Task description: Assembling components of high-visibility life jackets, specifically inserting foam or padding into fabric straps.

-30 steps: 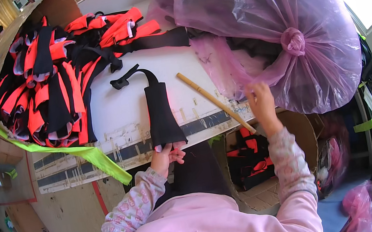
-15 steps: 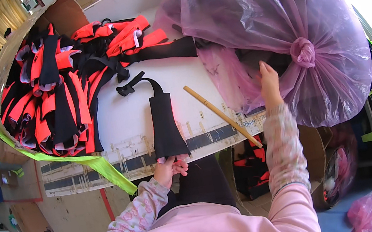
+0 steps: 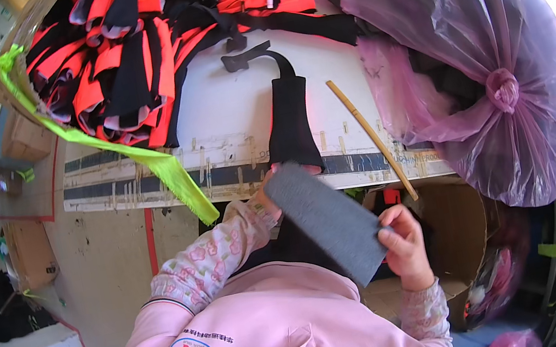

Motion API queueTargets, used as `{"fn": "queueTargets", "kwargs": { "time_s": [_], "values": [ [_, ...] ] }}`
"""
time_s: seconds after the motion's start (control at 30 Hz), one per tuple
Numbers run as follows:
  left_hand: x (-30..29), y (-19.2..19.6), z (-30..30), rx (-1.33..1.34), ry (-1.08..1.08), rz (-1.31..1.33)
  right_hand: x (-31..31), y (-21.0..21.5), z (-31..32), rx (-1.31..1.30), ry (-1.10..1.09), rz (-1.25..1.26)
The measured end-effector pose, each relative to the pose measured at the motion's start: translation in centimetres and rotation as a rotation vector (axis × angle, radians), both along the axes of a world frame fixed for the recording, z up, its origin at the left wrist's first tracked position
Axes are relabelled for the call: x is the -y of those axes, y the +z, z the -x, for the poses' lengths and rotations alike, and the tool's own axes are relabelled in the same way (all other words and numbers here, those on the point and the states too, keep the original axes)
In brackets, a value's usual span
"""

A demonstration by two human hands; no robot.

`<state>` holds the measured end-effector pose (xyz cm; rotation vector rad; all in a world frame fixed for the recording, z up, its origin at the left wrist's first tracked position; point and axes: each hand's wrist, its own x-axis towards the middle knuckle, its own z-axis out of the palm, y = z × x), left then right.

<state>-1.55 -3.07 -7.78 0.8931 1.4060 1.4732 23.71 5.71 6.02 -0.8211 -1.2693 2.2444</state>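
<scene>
Right hand: my right hand (image 3: pixel 402 245) is closed around the near right end of the grey pad (image 3: pixel 328 222), fingers folded over its edge, holding it up in front of my chest.
Left hand: my left hand (image 3: pixel 265 194) is mostly hidden behind the far left end of the grey pad; I cannot tell whether it grips that end or only touches it.
Grey pad: a flat grey rectangle held in the air on the near side of the table edge (image 3: pixel 221 183), not resting on anything.
Long axis: it runs on a diagonal, from far left by the table edge down to near right at the right hand.
Black piece: the black fabric piece (image 3: pixel 290 123) lies on the white table just beyond the pad's far end, its length running near to far, its near end hanging over the edge. The left hand is nearer to it.
Stick: a thin wooden stick (image 3: pixel 369 136) lies slanted just right of the black piece, its near end past the table edge.
Right side: a big tied purple plastic bag (image 3: pixel 479 59) crowds the table there, leaving little room.
Left side: a heap of red and black fabric pieces (image 3: pixel 122 74) and a yellow-green strip (image 3: pixel 167 170) fill the far left; bare white table lies between the heap and the black piece.
</scene>
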Motion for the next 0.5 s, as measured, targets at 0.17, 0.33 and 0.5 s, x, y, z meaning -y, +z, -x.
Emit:
{"fn": "queueTargets", "kwargs": {
  "time_s": [0.17,0.33,0.5],
  "values": [
    [-0.3,4.9,-1.7,0.487,0.236,-0.016,2.8,-1.3,0.3,-0.021,-0.062,0.189],
    [-0.4,4.6,-1.5,0.453,0.327,0.320,4.2,-1.7,0.7,0.064,-0.267,0.151],
    [-0.4,-5.0,-2.1,0.085,0.369,0.004,5.4,-2.7,4.7,0.094,-0.267,0.128]
  ]
}}
